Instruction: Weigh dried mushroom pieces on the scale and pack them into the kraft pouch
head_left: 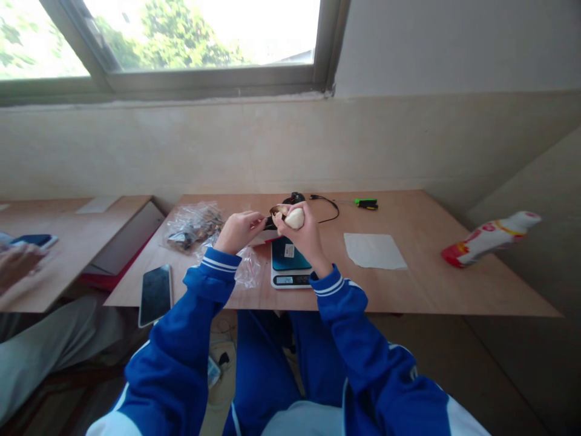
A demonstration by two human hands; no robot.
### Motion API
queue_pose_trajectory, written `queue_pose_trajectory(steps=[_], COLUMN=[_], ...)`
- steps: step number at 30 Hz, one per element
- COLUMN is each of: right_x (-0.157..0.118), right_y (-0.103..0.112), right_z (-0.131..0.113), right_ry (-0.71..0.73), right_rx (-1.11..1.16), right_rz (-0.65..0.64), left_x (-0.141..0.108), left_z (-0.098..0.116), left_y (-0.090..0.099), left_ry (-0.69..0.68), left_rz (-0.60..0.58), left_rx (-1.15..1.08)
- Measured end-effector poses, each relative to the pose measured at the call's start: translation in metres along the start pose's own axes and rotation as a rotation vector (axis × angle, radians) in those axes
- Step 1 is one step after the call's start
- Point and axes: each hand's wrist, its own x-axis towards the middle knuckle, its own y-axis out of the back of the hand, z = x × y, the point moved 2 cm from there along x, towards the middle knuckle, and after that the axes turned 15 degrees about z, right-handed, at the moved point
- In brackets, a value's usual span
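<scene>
Holding pale rounded lump [295, 218] in right hand [303, 235], grip clenched firmly around it, above digital kitchen scale [285, 280]. Fingers of left hand [239, 232] were pinching brown peel-like piece [277, 211] at lump's end. Both hands worked close together, giving steady control. Lump was in air over table [454, 295], not touching scale.

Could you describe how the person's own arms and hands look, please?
The left sleeve and right sleeve are bright blue jacket sleeves, with white cuff stripes and white panels near the shoulders. The left hand and right hand are bare, without gloves.
</scene>
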Motion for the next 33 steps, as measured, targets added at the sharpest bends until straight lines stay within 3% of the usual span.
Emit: queue_pose_trajectory(steps=[5,8,11,16,21,25,29,33], right_x=[0.001,-0.002,0.002,0.013,0.009,0.003,0.002,0.009], right_y=[0.004,0.008,0.008,-0.004,-0.016,-0.012,-0.015,-0.032], right_z=[0.0,0.004,0.008,0.014,0.015,0.008,0.002,-0.002], right_ry=[0.116,0.109,0.032,-0.102,-0.03,0.136,0.328,0.498], right_rx=[-0.166,-0.228,-0.302,-0.314,-0.359,-0.4,-0.661,-0.832], right_rz=[-0.147,-0.17,-0.132,0.046,0.056,-0.16,-0.467,-0.516], left_x=[0.0,-0.001,-0.002,-0.003,0.0,0.004,0.01,0.005], left_z=[-0.006,-0.007,-0.005,0.0,0.001,0.001,-0.005,-0.034], left_y=[-0.004,-0.007,-0.011,-0.019,-0.017,-0.013,-0.014,-0.007], left_ry=[0.117,0.154,0.19,0.168,0.157,0.196,0.287,0.401], left_rz=[0.137,0.181,0.203,0.198,0.213,0.24,0.266,0.391], left_rx=[-0.047,-0.017,-0.02,-0.015,0.01,-0.01,-0.144,-0.262])
